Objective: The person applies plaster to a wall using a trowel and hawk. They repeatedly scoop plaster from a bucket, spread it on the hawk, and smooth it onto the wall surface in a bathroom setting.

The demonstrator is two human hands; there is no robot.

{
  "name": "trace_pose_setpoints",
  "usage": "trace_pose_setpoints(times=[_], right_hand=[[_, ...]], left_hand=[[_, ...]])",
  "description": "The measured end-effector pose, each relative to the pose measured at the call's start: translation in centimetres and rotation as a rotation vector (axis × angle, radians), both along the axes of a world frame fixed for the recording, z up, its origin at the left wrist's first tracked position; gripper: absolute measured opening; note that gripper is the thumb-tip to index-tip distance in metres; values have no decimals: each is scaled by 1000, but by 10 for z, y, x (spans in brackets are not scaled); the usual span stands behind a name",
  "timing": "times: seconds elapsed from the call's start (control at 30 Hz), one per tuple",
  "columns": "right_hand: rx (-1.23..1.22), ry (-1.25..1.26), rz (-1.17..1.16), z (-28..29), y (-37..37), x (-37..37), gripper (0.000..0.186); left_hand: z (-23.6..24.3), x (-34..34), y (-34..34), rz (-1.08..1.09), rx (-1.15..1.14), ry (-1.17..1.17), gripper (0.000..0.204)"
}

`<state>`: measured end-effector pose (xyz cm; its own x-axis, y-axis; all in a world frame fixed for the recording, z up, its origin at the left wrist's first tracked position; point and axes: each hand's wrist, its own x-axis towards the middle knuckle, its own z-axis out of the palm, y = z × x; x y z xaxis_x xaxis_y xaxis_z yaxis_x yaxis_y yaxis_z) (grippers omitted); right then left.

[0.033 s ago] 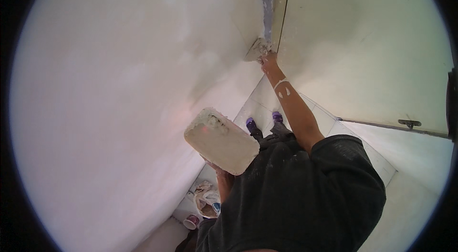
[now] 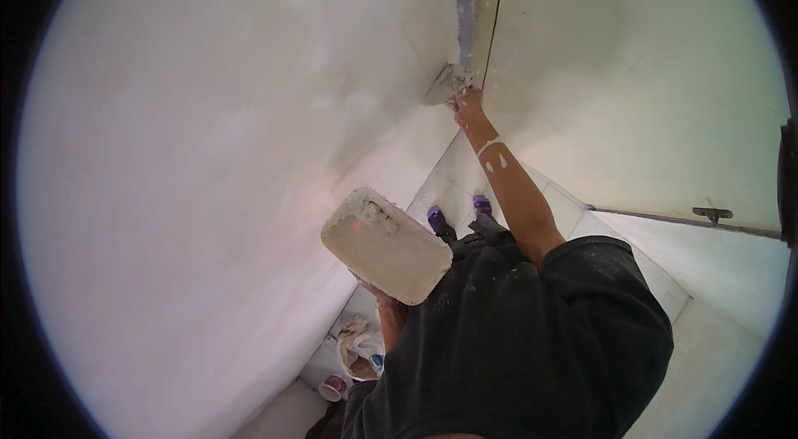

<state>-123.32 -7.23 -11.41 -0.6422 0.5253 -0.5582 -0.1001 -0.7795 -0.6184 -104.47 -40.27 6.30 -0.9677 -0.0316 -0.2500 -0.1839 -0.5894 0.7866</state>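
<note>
My left hand [image 2: 374, 291] bears up a shallow rectangular pan [image 2: 416, 293] from below; most of its fingers are hidden beneath the pan. Inside lies pale plaster or putty, with a rough lump near the far end. My arm reaches out to the wall, where my right hand [image 2: 468, 103] is closed on a plaster-caked trowel [image 2: 445, 86]. The trowel's blade lies against the pale wall [image 2: 249, 106], beside a grey vertical strip [image 2: 465, 15] along the door frame. The trowel's handle is mostly hidden by my fingers. White smears mark my right forearm.
A pale door [image 2: 640, 81] with a metal latch [image 2: 712, 214] stands to the right. My feet in purple footwear [image 2: 439, 216] are on the tiled floor [image 2: 457, 169]. Crumpled plastic bags [image 2: 357, 347] and a small tub [image 2: 332, 387] lie at the foot of the wall, lower left.
The trowel has shifted very slightly to the left along the wall with my right hand. The pan and my left hand stay in place.
</note>
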Motion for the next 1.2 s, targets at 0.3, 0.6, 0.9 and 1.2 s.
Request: trace_pose_setpoints(times=[0.3, 0.6, 0.9, 1.2], right_hand=[[332, 399, 52, 237, -1, 2, 41], [725, 618, -182, 278, 30, 39, 38], [1523, -81, -275, 193, 33, -30, 30], [1466, -144, -500, 190, -20, -78, 16]], left_hand=[[54, -32, 64, -78, -519, 237, 22], [225, -46, 126, -199, -1761, 204, 19], [170, -51, 116, 307, -2025, 464, 22], [75, -34, 37, 156, -76, 140, 23]])
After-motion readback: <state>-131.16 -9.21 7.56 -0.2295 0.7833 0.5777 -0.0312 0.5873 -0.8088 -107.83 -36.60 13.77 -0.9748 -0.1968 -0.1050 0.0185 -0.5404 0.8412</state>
